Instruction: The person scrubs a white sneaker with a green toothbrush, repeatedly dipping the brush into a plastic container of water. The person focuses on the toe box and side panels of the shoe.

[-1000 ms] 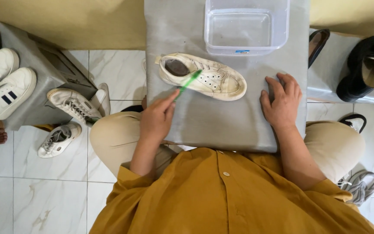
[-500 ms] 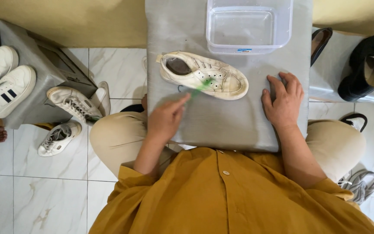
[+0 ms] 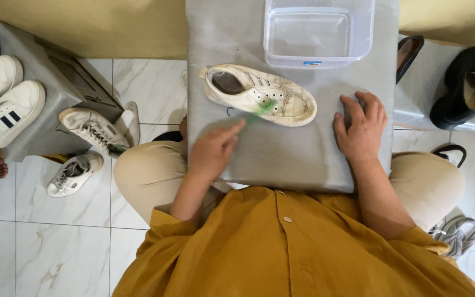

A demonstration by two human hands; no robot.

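A worn white lace-up leather sneaker (image 3: 259, 94) lies on its side on the grey padded tabletop (image 3: 287, 159), its long axis running left to right, heel opening at the left and toe at the right. The person's left hand (image 3: 214, 149), its grip clenched around a slim green toothbrush (image 3: 259, 110), sits just near and to the left of the shoe's middle, so the shoe lies up and to the right of that grip; the blurred brush head meets the near side of the shoe. The right hand (image 3: 361, 127) rests flat on the tabletop with its grip released, fingers spread, just right of the toe and apart from it. The left hand is the nearer to the shoe. A clear rectangular plastic tub (image 3: 319, 33) stands beyond the sneaker at the far edge.
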